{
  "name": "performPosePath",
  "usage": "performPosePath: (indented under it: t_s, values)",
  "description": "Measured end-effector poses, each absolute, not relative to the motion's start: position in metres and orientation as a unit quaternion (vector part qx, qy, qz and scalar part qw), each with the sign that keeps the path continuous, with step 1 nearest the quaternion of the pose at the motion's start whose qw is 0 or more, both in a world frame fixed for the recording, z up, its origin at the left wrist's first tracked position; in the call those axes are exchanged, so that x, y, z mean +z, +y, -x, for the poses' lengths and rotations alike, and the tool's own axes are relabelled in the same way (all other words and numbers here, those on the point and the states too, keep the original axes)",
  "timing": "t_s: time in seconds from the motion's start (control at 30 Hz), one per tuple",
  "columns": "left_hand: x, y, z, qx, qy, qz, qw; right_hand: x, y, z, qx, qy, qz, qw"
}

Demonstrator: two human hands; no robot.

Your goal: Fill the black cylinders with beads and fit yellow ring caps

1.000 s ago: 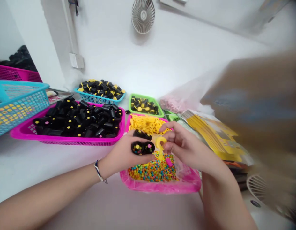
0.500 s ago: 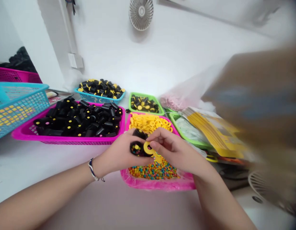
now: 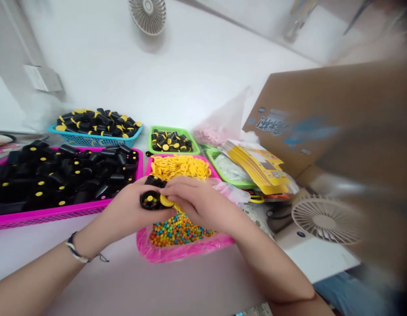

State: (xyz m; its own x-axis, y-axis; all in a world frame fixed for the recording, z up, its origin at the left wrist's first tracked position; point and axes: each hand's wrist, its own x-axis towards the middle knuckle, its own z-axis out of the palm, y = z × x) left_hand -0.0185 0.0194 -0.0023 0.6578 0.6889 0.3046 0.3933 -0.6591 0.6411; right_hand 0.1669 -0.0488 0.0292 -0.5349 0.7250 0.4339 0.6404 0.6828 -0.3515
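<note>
My left hand (image 3: 126, 208) is closed around a few small black cylinders. One black cylinder (image 3: 150, 200) faces me with its open end, showing coloured balls and a yellow dot inside. Over the mouth of the cylinder beside it lies a round yellow cap (image 3: 166, 201), pinched by the fingers of my right hand (image 3: 205, 202). More yellow shows below these fingers, partly hidden. Both hands are above a pink, plastic-lined basket (image 3: 183, 253) of small multicoloured balls (image 3: 177, 230). Just behind them, loose yellow ring-shaped pieces (image 3: 180, 166) fill another pink basket.
A magenta basket (image 3: 91, 206) of black cylinders stands left. Yellow-capped cylinders fill a blue basket (image 3: 101, 139) and a green basket (image 3: 173, 129) behind. On the right are yellow printed cards (image 3: 256, 164), a cardboard box (image 3: 328, 101) and a fan (image 3: 325, 219).
The view has swung right, so everything sits further left in it. The yellow piece, earlier held up with its hole showing, now lies flatter against the cylinder, and my right fingers have closed in over it.
</note>
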Motion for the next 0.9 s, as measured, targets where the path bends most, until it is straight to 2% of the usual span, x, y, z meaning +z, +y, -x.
performPosePath:
  t_s: [0.17, 0.4, 0.63, 0.8, 0.9]
  values:
    - [0.001, 0.019, 0.017, 0.285, 0.321, -0.843, 0.323, 0.028, -0.056, -0.171, 0.042, -0.893, 0.411, 0.179]
    - [0.007, 0.013, 0.016, 0.316, 0.303, -0.794, 0.422, 0.016, -0.05, -0.16, -0.1, -0.886, 0.361, 0.273]
    - [0.005, 0.007, 0.015, 0.307, 0.288, -0.763, 0.49, 0.01, -0.055, -0.153, -0.256, -0.866, 0.33, 0.276]
    - [0.007, 0.004, 0.014, 0.307, 0.305, -0.737, 0.519, 0.006, -0.054, -0.154, -0.274, -0.858, 0.311, 0.302]
    - [0.012, 0.003, 0.016, 0.322, 0.306, -0.722, 0.53, 0.007, -0.053, -0.155, -0.195, -0.858, 0.336, 0.335]
